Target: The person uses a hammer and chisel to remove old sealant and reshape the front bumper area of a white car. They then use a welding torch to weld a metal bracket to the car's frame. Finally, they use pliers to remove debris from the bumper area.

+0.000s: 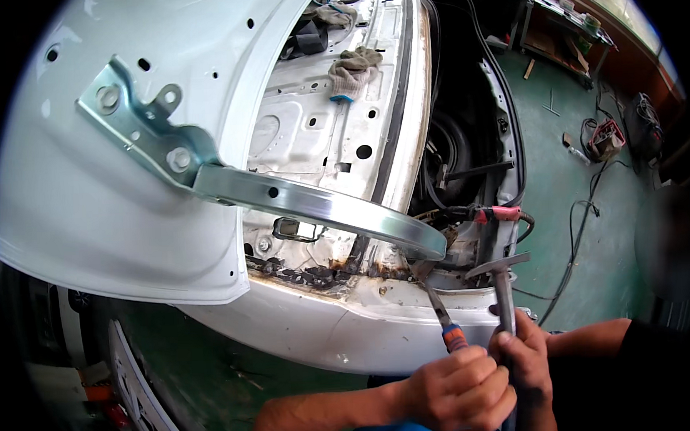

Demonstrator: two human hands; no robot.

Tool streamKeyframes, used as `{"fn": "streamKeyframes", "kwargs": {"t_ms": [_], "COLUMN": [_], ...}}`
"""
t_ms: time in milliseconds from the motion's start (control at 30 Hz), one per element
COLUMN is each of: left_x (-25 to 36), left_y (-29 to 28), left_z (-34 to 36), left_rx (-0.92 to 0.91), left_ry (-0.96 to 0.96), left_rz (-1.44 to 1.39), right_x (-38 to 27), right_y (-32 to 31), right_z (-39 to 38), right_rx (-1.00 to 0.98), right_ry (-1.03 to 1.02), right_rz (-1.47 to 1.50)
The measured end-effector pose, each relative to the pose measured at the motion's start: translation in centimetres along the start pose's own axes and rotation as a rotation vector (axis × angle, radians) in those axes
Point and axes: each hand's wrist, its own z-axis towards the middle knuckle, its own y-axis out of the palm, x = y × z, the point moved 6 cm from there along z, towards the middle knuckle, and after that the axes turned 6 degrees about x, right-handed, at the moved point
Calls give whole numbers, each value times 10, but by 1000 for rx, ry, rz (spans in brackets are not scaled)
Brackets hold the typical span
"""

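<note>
My left hand (464, 391) is closed round the orange-and-blue handle of a scraper (440, 308). The scraper points away from me, its tip at the rusty, scorched seam of the white car body (342, 323). Beside it, my right hand (524, 354) grips the shaft of a hammer (505, 293), whose head stands up above the body's edge. A curved metal hinge arm (321, 205) reaches over the seam and ends just above the scraper's tip. From the right comes another person's bare forearm (589, 339), its hand mostly hidden behind mine.
A raised white panel (130, 225) carries the bolted hinge at the left. A grey glove (354, 72) lies on the bare metal deck. Red-and-black clamps or cable fittings (499, 213) sit at the opening's edge. Cables (573, 244) cross the green floor near a workbench (564, 40).
</note>
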Motion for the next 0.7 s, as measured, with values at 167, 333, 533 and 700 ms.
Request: {"fn": "streamKeyframes", "kwargs": {"t_ms": [167,333,533,700], "left_x": [22,30,24,15], "left_y": [-23,-46,-88,-108], "left_z": [17,16,-3,-29], "left_rx": [86,282,435,549], "left_ry": [52,19,-278,-438], "left_rz": [-89,-212,-451,-586], "right_x": [-26,-59,-69,-78], "right_y": [-12,-13,-7,22], "right_z": [-5,-28,-30,-14], "right_rx": [147,226,260,-2], "right_ry": [-110,-371,-483,-756], "right_rz": [-60,-150,-371,-1195]}}
